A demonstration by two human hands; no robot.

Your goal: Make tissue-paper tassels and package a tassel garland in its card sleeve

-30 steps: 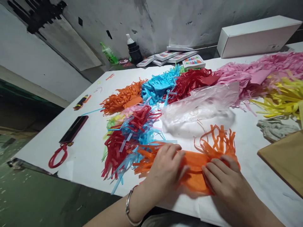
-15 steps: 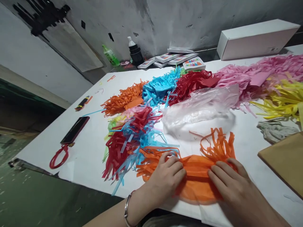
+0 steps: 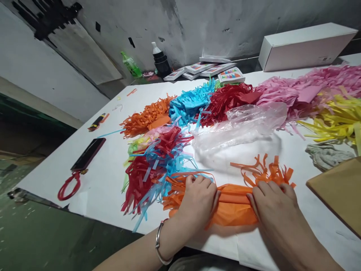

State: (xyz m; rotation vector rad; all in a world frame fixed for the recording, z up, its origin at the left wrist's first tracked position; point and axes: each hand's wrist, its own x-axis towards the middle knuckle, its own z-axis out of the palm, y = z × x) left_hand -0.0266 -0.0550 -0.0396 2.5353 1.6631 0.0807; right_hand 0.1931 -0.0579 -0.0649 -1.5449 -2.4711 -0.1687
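Observation:
An orange tissue paper sheet (image 3: pixel 232 205) with fringed ends lies rolled up near the front edge of the white table (image 3: pixel 107 177). My left hand (image 3: pixel 197 201) presses on its left part and grips the roll. My right hand (image 3: pixel 275 207) holds its right part, fingers curled over it. Orange fringe (image 3: pixel 265 171) sticks out beyond my right fingers, and more fringe spreads left of my left hand. A silver bracelet sits on my left wrist.
A mixed pile of red and blue fringed paper (image 3: pixel 153 162) lies left of my hands. Orange, blue, red, pink and yellow fringe heaps line the back. A clear plastic bag (image 3: pixel 239 126), a phone (image 3: pixel 88 154), a white box (image 3: pixel 306 45), a brown board (image 3: pixel 338 192) and a grey rag (image 3: pixel 327 156) surround them.
Both hands have rolled the orange sheet away from me into a tighter, narrower roll. The fringe at the right end has dropped lower and spread out.

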